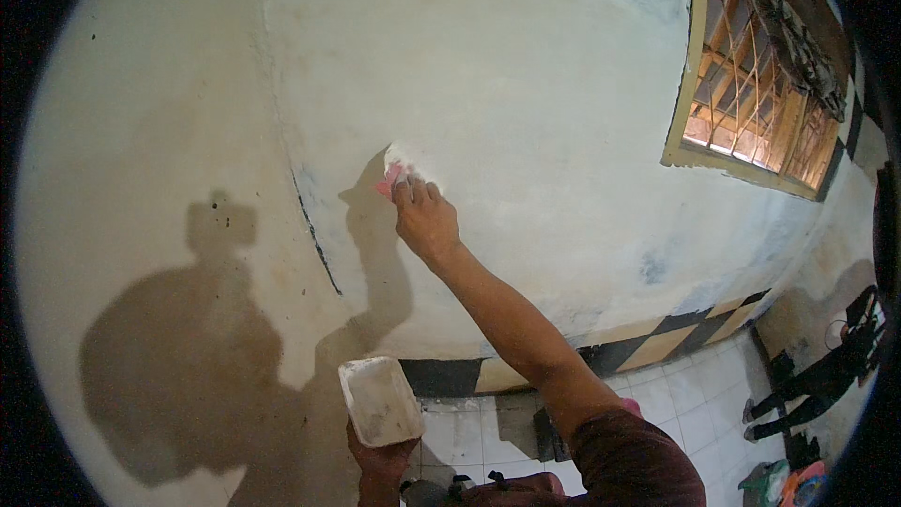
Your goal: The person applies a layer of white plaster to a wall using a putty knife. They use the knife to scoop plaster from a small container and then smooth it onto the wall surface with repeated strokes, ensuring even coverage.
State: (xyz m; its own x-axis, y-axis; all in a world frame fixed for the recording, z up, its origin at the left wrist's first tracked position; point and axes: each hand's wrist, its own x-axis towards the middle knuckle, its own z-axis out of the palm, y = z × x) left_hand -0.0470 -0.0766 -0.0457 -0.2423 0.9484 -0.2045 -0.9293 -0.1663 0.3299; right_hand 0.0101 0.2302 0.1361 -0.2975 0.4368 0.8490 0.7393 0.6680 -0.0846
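Note:
My right hand (428,223) is closed on a pink-and-white wad (398,174), pressed against the pale wall (507,84). Whether the wad is cloth or sponge I cannot tell. Low in the view, my left hand (380,451) grips a shallow white rectangular plastic tub (380,399) from beneath its near end. Whitish smears coat the tub's inside and rim, and most of the left fingers are hidden under it.
A barred window (751,84) with a yellowish frame is at upper right. Black and cream tiles (657,338) edge the wall's foot above a white tiled floor (690,390). At far right stands another person (817,385) in dark clothes, near colourful bags (784,486).

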